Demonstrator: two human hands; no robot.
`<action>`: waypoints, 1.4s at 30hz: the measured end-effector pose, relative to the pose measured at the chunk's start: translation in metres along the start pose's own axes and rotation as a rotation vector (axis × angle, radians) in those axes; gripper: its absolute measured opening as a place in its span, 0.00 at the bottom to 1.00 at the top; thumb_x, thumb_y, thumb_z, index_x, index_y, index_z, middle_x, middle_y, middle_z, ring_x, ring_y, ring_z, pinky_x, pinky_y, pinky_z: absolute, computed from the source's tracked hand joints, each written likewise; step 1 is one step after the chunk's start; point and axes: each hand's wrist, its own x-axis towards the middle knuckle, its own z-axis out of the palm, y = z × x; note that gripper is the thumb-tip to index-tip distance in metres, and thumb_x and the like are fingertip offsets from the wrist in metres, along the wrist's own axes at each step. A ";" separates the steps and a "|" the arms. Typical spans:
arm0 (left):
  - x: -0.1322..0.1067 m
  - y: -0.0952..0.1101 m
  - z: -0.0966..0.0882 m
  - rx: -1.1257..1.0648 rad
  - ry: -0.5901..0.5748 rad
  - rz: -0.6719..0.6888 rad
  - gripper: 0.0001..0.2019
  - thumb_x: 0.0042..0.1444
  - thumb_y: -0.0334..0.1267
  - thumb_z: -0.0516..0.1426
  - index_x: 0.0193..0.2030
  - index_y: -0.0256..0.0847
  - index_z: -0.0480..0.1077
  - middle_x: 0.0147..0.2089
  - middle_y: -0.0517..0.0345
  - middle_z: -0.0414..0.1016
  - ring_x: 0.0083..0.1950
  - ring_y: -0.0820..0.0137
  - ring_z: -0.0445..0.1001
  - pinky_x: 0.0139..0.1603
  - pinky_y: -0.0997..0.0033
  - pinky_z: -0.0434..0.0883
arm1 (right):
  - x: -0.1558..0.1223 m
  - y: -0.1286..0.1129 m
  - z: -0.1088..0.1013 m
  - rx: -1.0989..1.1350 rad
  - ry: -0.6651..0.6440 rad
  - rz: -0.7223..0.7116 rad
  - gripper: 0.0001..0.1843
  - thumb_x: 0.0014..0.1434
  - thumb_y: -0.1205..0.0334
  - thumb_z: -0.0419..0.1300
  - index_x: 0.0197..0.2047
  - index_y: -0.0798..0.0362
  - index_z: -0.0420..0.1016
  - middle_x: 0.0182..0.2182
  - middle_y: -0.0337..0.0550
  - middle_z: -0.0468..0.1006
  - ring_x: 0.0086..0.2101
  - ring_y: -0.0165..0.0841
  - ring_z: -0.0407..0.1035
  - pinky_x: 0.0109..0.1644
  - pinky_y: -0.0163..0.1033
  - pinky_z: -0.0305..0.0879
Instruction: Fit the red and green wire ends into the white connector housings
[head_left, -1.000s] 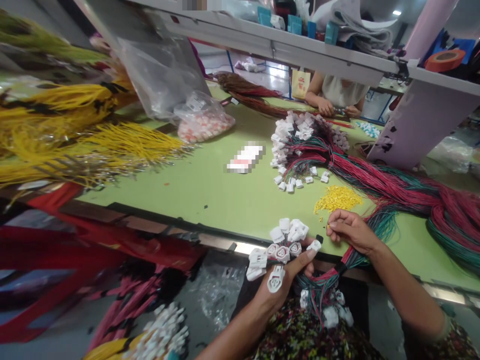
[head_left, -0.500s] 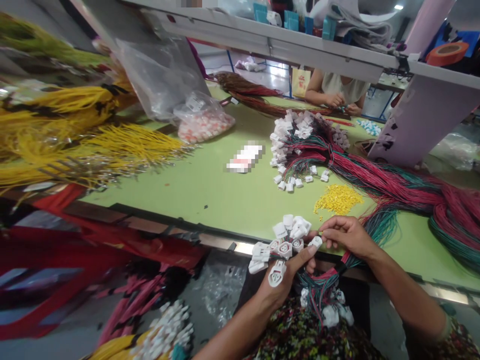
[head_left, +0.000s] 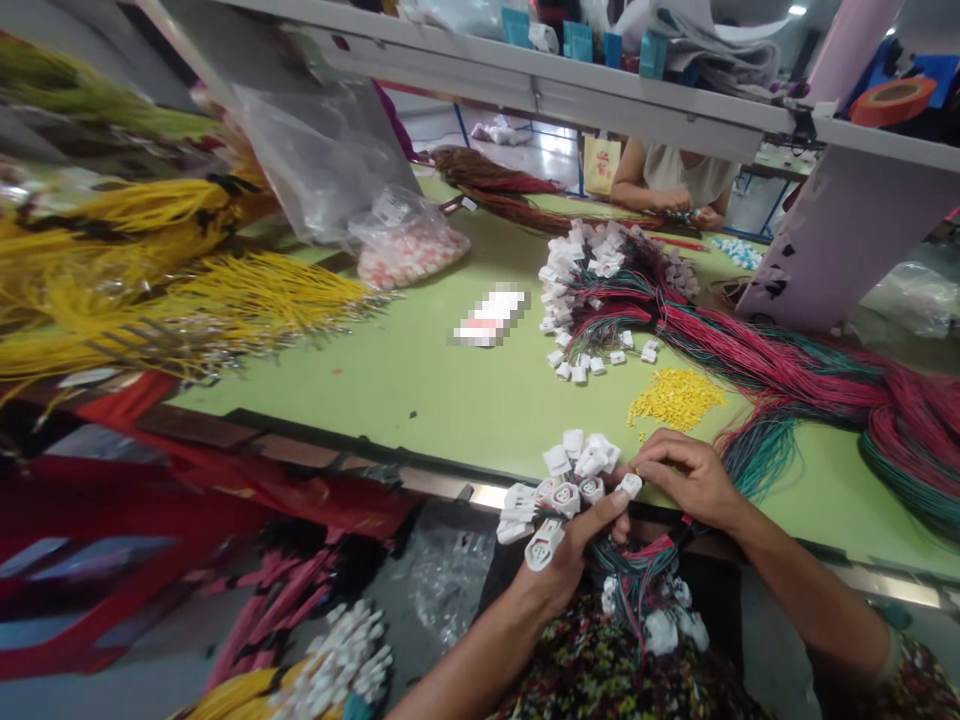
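My left hand is closed on a white connector, its thumb pressing on the side and the round face turned up. Several more white connectors on thin wires fan out around that hand. My right hand touches or nearly touches the held connector with thumb and forefinger pinched; whatever is between the fingertips is too small to make out. Below the hands hangs a bundle of red, green and black wires with more white connectors at its lower end. Small yellow pieces lie heaped just beyond my right hand.
A thick wire bundle with white connectors lies across the green table. Yellow cables and a bag of pinkish pieces are on the left. A shelf spans above. A co-worker sits opposite.
My right hand has moved slightly left, closer onto the held connector. The connectors around my left hand have shifted a little, the lowest one moving left. Both hands keep their grip.
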 end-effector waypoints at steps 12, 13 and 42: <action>0.002 -0.011 -0.002 -0.057 0.064 0.019 0.15 0.45 0.42 0.72 0.38 0.40 0.79 0.29 0.56 0.79 0.30 0.67 0.75 0.37 0.65 0.74 | -0.002 -0.006 0.005 0.219 0.110 0.121 0.13 0.57 0.48 0.72 0.32 0.48 0.84 0.29 0.41 0.79 0.33 0.34 0.73 0.41 0.40 0.70; 0.002 -0.012 -0.002 -0.045 0.068 0.038 0.14 0.45 0.41 0.72 0.39 0.40 0.79 0.30 0.56 0.80 0.31 0.66 0.76 0.39 0.65 0.74 | -0.005 -0.007 0.007 0.259 0.121 0.147 0.12 0.57 0.48 0.72 0.32 0.48 0.85 0.30 0.41 0.79 0.33 0.34 0.72 0.41 0.40 0.71; -0.006 -0.004 0.000 -0.154 0.044 -0.074 0.18 0.42 0.44 0.75 0.34 0.38 0.77 0.29 0.58 0.79 0.30 0.72 0.76 0.37 0.70 0.75 | -0.044 -0.014 0.042 -0.260 0.528 -0.083 0.09 0.64 0.69 0.63 0.41 0.47 0.83 0.33 0.43 0.80 0.34 0.36 0.75 0.37 0.39 0.73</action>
